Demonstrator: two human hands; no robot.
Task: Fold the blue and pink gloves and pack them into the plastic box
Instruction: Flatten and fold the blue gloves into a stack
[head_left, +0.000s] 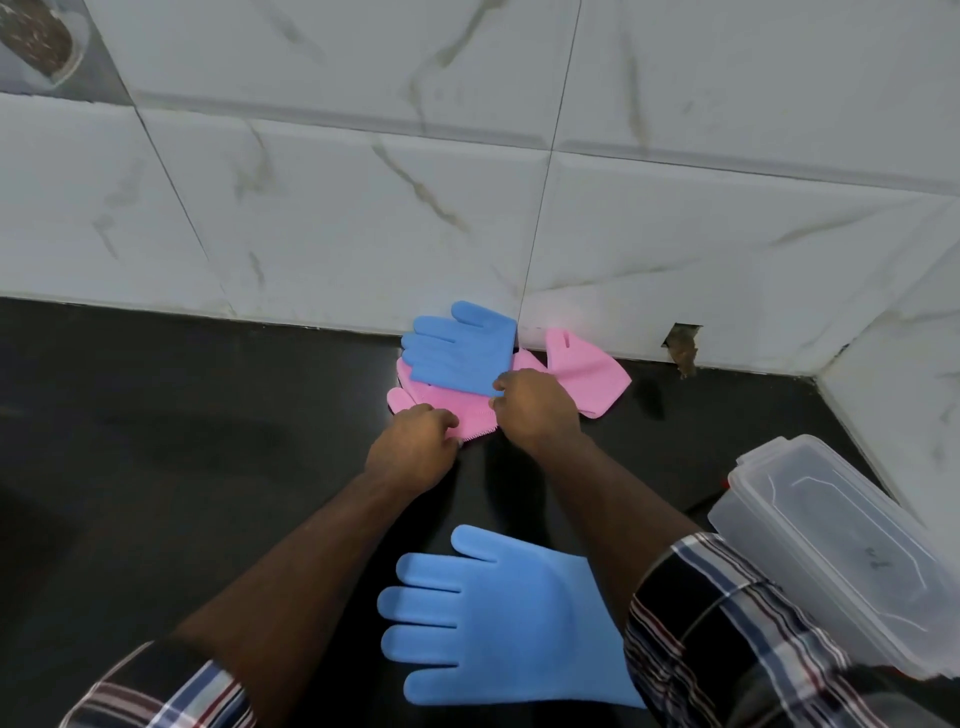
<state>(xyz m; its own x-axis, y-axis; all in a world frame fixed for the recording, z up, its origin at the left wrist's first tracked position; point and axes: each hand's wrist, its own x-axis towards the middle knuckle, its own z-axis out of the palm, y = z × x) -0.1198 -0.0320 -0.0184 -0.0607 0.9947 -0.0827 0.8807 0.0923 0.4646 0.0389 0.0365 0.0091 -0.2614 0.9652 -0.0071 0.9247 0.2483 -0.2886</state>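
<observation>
A folded blue glove (462, 348) lies on top of a pink glove (441, 402) against the wall at the back of the black counter. My left hand (415, 447) pinches the near edge of that pink glove. My right hand (535, 408) grips the folded blue glove at its near right corner. A second pink glove (584, 371) lies just right of the pile, partly behind my right hand. A second blue glove (498, 613) lies flat and unfolded near me, between my forearms. The clear plastic box (831, 551) stands at the right with its lid on.
A white marble-tiled wall (467, 197) runs along the back and turns at the right corner, with a small broken hole (683, 345) at its base. The black counter (182, 441) spreads to the left. A jar (36, 41) shows at the top left.
</observation>
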